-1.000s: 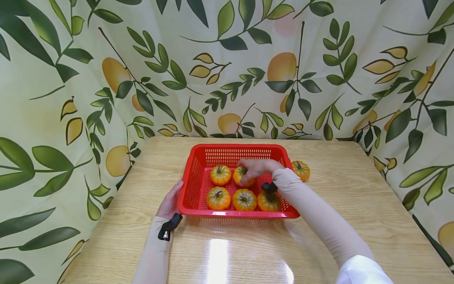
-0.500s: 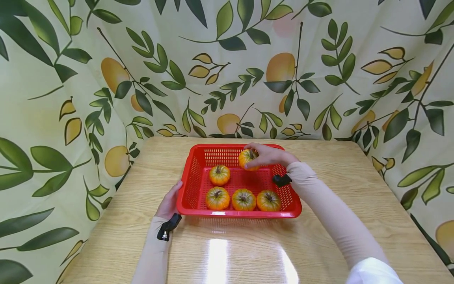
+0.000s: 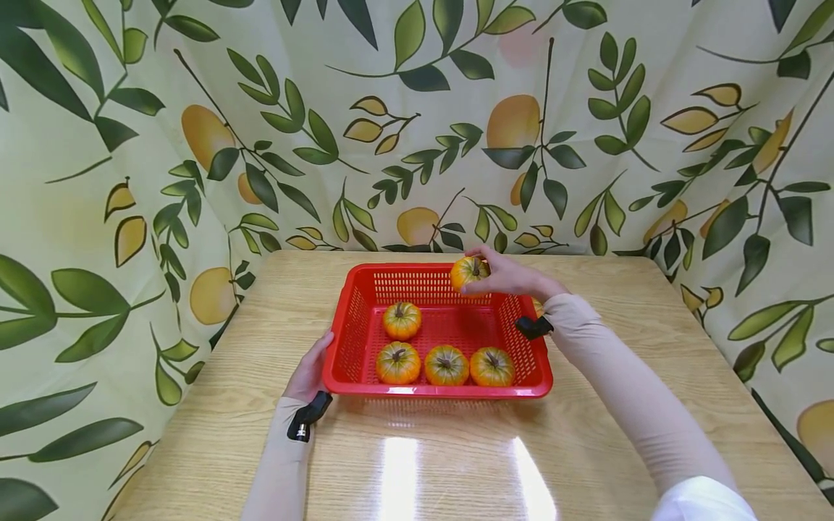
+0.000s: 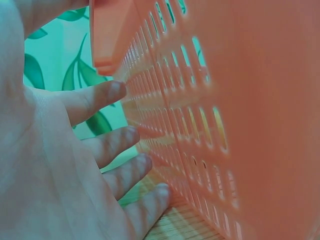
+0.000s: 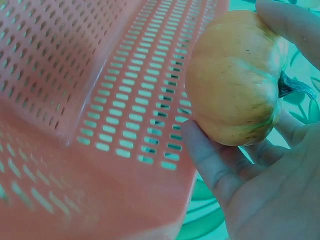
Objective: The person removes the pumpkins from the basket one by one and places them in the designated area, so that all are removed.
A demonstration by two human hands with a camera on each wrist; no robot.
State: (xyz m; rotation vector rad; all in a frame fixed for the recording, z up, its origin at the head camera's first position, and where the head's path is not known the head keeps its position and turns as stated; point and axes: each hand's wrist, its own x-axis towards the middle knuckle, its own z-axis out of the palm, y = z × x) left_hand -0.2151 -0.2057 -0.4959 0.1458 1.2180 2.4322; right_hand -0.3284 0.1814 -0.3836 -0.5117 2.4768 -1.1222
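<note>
My right hand [image 3: 498, 275] grips a small orange pumpkin [image 3: 466, 275] above the basket's back wall, towards its right corner. In the right wrist view the thumb lies over the pumpkin's top and the fingers support it from below, its dark curved stem facing the palm. Several similar pumpkins [image 3: 446, 365] sit inside the red plastic basket [image 3: 436, 391], most in the front row and one behind at left. My left hand [image 3: 308, 373] rests at the basket's left side. In the left wrist view its fairly straight, spread fingers touch the slotted wall below the rim; the thumb tip is hidden.
Another pumpkin [image 3: 538, 307] stands on the table outside the basket's right wall, mostly hidden by the right wrist. The wooden table [image 3: 228, 434] ends at the back against a leaf-patterned curtain [image 3: 417, 130], which also hangs at both sides.
My right hand has lifted the pumpkin from the basket's back row and moved it up, back and slightly right. The left hand and the basket stay in place.
</note>
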